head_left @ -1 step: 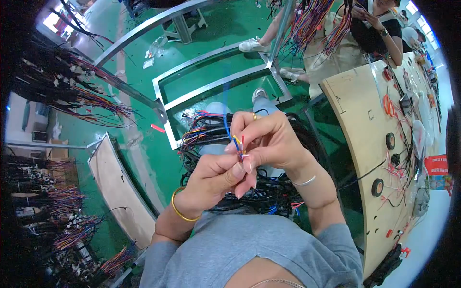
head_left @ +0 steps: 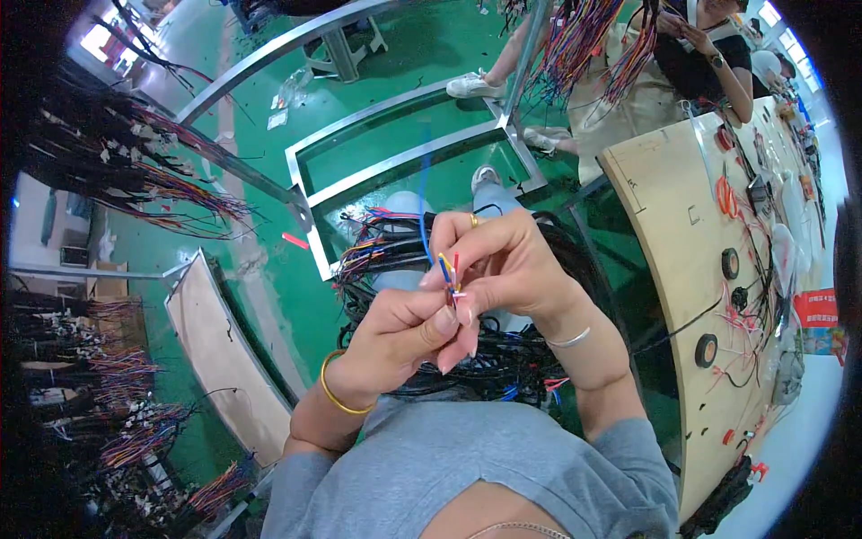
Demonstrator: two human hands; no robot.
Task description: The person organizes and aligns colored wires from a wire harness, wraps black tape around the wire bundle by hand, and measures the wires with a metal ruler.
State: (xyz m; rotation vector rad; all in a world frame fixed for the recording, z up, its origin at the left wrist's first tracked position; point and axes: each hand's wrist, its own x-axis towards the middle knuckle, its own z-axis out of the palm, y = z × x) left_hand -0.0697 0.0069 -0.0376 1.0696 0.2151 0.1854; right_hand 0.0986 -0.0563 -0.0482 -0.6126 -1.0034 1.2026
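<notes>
My left hand (head_left: 395, 334), with a gold bangle at the wrist, and my right hand (head_left: 507, 260), with a ring and a thin silver bracelet, meet in front of my chest. Both pinch a few thin coloured wires (head_left: 447, 269), blue, yellow and red, at a small pale connector (head_left: 459, 294) between the fingertips. One blue wire (head_left: 423, 202) runs upward from the pinch. Beneath my hands, a bundle of many coloured wires (head_left: 382, 244) and a tangle of black cable (head_left: 503, 364) lie across my lap.
A curved wooden assembly board (head_left: 664, 234) stands at my right, carrying black tape rolls (head_left: 729, 262) and routed wires. Another person (head_left: 696, 54) stands at the top right by hanging wire bundles (head_left: 584, 40). A metal frame (head_left: 395, 166) sits on the green floor. Wire racks (head_left: 135, 171) line the left.
</notes>
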